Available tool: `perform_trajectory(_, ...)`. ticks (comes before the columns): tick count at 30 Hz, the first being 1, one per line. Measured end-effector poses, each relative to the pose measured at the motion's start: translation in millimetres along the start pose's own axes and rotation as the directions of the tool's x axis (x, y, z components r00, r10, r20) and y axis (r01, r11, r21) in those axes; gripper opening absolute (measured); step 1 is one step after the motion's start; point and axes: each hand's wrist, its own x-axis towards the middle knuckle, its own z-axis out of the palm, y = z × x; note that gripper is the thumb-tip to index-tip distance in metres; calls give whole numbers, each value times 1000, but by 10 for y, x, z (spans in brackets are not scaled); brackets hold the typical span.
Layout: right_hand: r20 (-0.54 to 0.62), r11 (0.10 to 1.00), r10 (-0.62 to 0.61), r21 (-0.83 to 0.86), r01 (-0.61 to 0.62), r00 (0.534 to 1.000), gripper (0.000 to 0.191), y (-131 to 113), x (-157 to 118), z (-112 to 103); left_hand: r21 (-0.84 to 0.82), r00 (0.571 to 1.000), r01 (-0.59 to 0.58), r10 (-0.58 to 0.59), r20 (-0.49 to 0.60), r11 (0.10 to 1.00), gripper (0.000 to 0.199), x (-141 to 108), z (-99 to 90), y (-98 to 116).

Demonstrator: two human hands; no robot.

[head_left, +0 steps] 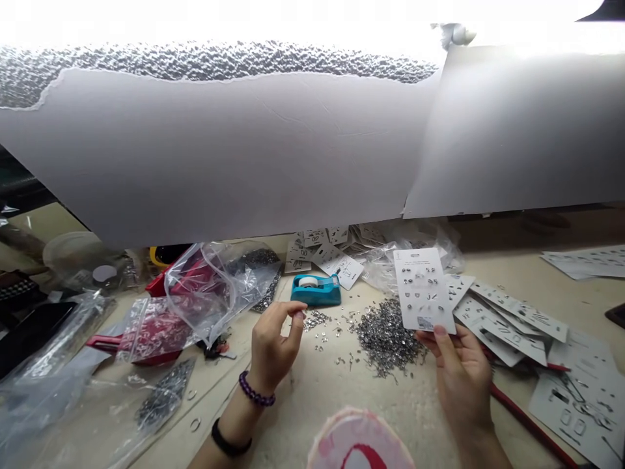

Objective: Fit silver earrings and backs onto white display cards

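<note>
My right hand grips the bottom edge of a white card, thumb in front; rows of small metal pieces are on the card. My left hand, with a purple bead bracelet, is raised just in front of a teal tape dispenser. Its thumb and index finger curve toward each other, and whatever may be between them is too small to make out. A pile of small metal pieces lies on the table between my hands, with a smaller scatter beside the left fingertips.
Overlapping cards lie on the right beside a red rod. More cards lie behind the dispenser. Clear plastic bags and a red scoop cover the left. A pink-and-white rounded object is at the bottom. White panels hang above.
</note>
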Motion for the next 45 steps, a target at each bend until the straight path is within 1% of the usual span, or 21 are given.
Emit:
perform_trajectory(5,29,999,7,-40,-6,1000,29,3,8,18,0,1000,-6,6,14,1000,10,-2,-9,11)
perform_trajectory(9,-6,1000,15,-14,-16,1000,30,-13,3,22,-5,999,-24,24,33,1000,10,-12,-12,19)
perform_trajectory(14,22,999,43,-14,-43,999,28,-25,-24,-3,-37,999,-40,41,25,999,12,-3,-45,59)
perform_trajectory(20,-5,999,33,-5,-33,999,29,-19,-32,-16,-52,999,-50,50,-3,997,12,-3,-60,99)
perform_trajectory(24,9,999,35,-15,-35,999,28,-17,-27,-11,-39,999,-33,32,-15,999,12,-8,-62,93)
perform_trajectory(27,14,999,33,-2,-33,999,28,-13,-24,-14,-31,999,-42,41,-27,999,12,-5,-63,80)
perform_trajectory(35,-13,1000,-7,19,7,1000,28,-2,-16,-28,-23,999,-52,52,-14,998,11,-15,-59,73)
perform_trajectory(40,-8,998,39,42,-38,999,28,-19,-37,-35,-22,997,-67,66,-30,998,11,-3,-74,105)
perform_trajectory(45,7,998,61,5,-61,998,27,-27,-51,-31,1,999,-50,50,-9,999,11,10,-83,116)
